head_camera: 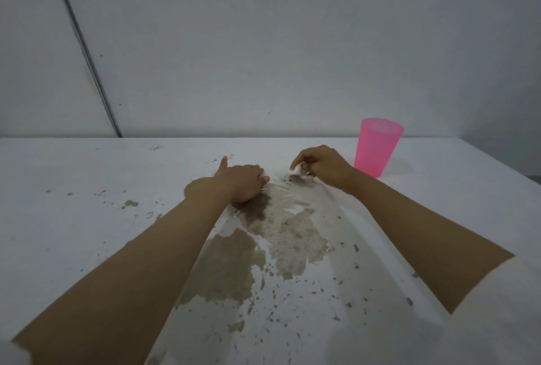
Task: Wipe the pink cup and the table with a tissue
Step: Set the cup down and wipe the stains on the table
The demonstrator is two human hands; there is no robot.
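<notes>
The step in hand looks like mopping the brown spill (234,265) off the tabletop (87,165) with the tissue (288,193). The tissue lies soaked and nearly see-through between the two hands, at the far end of the stain. To do this well, I judge the wet sheet should be gathered into a pad rather than dragged flat. It looks thin enough to tear, and a flat pull would only smear the speckles toward the near edge. Short strokes from the clean margin in toward the puddle should serve best.

Both bare forearms reach forward over the stain, wrists low. The left hand (237,183) rests knuckles-up on the tissue's left edge, with one finger stretched away and the others bent. I cannot tell whether those fingers pinch the sheet or only press it down. The right hand (322,168) is arched above the tabletop. Its curled fingers (297,164) pinch the tissue's far right corner, though that spot is blurred.

The pink cup (377,146) stands upright just beyond the right wrist, near the wall, and neither hand touches it.
</notes>
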